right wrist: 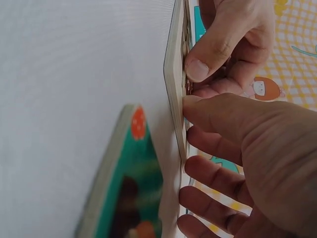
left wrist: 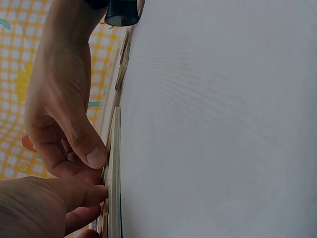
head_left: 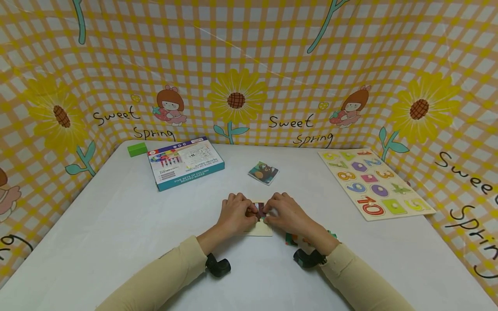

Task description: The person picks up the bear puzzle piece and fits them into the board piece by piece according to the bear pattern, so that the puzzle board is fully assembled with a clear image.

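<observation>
On the table in front of me lies a small pale wooden puzzle board (head_left: 261,230) with dark brown picture puzzle pieces (head_left: 261,207) on its far part. My left hand (head_left: 236,214) bends over its left side, thumb and forefinger pinching at a piece. From the opposite side my right hand (head_left: 287,211) does likewise, its thumb (right wrist: 198,104) at the board's edge. The fingertips of both hands nearly meet and hide much of the pieces. Under the right forearm are loose green-and-orange puzzle pieces (head_left: 290,239), one of them blurred and close in the right wrist view.
A small picture card with a bear (head_left: 263,172) lies beyond the hands. At the back left are a flat blue-and-white box (head_left: 186,162) and a green block (head_left: 137,149). A wooden number board (head_left: 375,183) lies at the right. Patterned cloth (head_left: 249,56) walls the table.
</observation>
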`<state>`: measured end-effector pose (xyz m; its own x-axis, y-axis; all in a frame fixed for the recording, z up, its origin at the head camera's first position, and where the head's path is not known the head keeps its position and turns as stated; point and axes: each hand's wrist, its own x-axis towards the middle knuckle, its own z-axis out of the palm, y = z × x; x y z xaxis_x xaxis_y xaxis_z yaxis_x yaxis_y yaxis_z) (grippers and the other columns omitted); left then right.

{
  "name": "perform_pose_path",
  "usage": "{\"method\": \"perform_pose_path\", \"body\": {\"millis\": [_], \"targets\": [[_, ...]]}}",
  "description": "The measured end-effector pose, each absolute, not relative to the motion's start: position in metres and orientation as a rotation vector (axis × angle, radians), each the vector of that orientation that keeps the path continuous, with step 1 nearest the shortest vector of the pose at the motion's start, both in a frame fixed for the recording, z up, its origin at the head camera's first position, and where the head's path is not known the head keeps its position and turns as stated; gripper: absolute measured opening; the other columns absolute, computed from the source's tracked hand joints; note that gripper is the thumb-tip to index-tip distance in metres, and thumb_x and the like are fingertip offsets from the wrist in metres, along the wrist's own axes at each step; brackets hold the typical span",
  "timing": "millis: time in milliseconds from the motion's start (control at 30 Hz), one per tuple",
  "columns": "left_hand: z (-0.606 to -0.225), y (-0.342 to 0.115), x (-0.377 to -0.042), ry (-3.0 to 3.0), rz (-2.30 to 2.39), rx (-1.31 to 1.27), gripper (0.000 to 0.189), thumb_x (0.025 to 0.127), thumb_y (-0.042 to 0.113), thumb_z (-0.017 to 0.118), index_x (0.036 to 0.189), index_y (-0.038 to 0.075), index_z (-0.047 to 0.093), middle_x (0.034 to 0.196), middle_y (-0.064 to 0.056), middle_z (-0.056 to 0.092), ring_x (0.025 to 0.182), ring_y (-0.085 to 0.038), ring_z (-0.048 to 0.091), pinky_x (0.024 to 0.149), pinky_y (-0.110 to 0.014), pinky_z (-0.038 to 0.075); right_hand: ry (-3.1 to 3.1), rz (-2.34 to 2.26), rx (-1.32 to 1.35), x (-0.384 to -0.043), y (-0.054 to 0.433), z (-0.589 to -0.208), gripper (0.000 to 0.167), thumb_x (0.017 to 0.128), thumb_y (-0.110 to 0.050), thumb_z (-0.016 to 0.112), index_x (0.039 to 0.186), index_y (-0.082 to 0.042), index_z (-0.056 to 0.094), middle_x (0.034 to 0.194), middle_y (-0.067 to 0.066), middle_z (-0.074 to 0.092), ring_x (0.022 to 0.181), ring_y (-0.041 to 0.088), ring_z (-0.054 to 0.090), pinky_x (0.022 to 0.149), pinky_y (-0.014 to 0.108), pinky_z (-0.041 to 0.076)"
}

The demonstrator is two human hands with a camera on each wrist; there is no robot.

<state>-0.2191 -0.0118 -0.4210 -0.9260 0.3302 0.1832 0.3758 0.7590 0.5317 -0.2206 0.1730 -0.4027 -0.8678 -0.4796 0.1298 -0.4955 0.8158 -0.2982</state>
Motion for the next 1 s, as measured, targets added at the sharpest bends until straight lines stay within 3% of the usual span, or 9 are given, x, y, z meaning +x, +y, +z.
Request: {"method": "perform_pose_path", "body": {"millis": [333,667,1000], "targets": [[-0.416,-0.018,-0.216,-2.884,-0.938,-0.586,0.014,0.078,0.026,0.072,0.089,0.018,0.072,0.098,-0.003,0.057,0.097,-0.021,0.043,0.081,-0.037,0.032,-2.961,0.512,0.78,-0.22,0.172,-0.404,0.016,0.077,-0.022,0.075,0.09,-0.014,0.069,0.096,0.002,0.059,0.089,0.019,0.048,0.08,0.035,0.04],[-0.408,-0.056,-0.208,-2.929,-1.035,-0.504,0.015,0.076,0.02,0.073,0.091,0.015,0.073,0.102,-0.004,0.059,0.104,-0.025,0.046,0.092,-0.045,0.035,-2.959,0.5,0.785,-0.22,0.173,-0.403,0.016,0.078,-0.022,0.074,0.091,-0.015,0.07,0.099,0.003,0.061,0.092,0.02,0.049,0.081,0.037,0.042],[-0.42,-0.078,-0.201,-2.959,-1.094,-0.504,0.018,0.073,0.018,0.076,0.091,0.016,0.073,0.1,-0.002,0.06,0.099,-0.021,0.045,0.086,-0.039,0.036,-2.964,0.515,0.784,-0.22,0.173,-0.403,0.016,0.078,-0.023,0.074,0.092,-0.015,0.07,0.099,0.003,0.061,0.093,0.02,0.049,0.081,0.036,0.041]]}}
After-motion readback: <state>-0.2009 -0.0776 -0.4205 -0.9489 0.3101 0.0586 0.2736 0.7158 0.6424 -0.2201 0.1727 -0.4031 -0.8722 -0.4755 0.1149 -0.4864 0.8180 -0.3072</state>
